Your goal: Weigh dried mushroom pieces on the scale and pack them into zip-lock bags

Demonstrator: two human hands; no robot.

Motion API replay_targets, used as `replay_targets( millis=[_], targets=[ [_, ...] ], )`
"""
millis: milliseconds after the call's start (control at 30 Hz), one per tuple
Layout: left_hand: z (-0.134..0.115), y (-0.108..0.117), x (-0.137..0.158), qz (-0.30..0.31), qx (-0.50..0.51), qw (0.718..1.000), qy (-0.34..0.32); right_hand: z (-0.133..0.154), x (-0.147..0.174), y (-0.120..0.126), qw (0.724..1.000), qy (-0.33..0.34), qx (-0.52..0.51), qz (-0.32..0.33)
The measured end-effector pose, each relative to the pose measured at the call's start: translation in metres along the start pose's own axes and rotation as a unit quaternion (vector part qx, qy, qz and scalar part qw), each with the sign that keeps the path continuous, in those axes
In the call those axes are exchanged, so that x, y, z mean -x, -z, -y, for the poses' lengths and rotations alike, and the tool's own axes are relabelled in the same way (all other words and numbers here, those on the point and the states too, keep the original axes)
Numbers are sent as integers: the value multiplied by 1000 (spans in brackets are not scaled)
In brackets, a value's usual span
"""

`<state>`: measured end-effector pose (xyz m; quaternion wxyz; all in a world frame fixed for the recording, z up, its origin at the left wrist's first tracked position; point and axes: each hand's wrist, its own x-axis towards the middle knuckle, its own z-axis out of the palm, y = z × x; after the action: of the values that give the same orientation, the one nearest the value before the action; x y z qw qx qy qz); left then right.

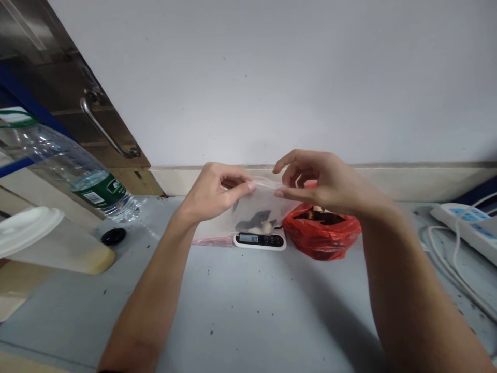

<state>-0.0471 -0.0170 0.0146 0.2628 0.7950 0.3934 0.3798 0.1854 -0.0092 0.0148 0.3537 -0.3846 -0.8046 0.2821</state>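
Right now, the left hand (215,191) has thumb and fingers closed together on the near-left edge of a clear bag (267,202), close to its mouth. The right hand (324,181) lays its thumb against the same bag on the other side, index finger lifted well off and the rest curled; whether those curled fingers pinch the film from behind, I cannot tell. So the bag is slung between the two hands, with dark and pale pieces (264,223) gathered at its bottom, below the grip.

That lopsided hold looks like the weak point to me. Thin film can slide out from under a lone thumb, and if the right side goes, the mouth could sag and the pieces tip out.

Under the bag sits a white scale (240,243), its display seemingly showing 0.0. From where I stand I can't make out whether the bag touches it; fingers left bearing the load would likely spoil any reading.

Just beyond the scale, below the right wrist, a red bag (330,238) gapes around more dark pieces. A careless drop of that forearm might catch its crumpled rim and spill them onto the grey worktop (233,311).
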Motion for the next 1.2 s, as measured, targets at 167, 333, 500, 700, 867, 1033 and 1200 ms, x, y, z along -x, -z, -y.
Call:
replay_targets(
  millis=[167, 333, 500, 700, 867, 1033, 1200],
  targets=[
    [-5, -9, 0, -11, -81, 996, -31, 5, -1, -6, 999, 13, 32, 24],
    [-5, -13, 1, 5, -129, 988, -90, 4, -2, -13, 996, 57, 61, 22],
    [5, -10, 1, -44, -178, 969, -163, -1, -1, -9, 998, 36, 46, 26],
    [7, 6, 3, -56, -181, 969, -157, -13, 5, 10, 997, -14, 67, 18],
    [11, 5, 2, -46, -204, 965, -161, -20, 8, 18, 990, -78, 118, 10],
    [12, 0, -2, -39, -228, 959, -164, -20, 9, 22, 976, -120, 179, -9],
    [2, -6, -2, -73, -204, 953, -210, -12, 9, 31, 965, -134, 221, 45]
  ],
)
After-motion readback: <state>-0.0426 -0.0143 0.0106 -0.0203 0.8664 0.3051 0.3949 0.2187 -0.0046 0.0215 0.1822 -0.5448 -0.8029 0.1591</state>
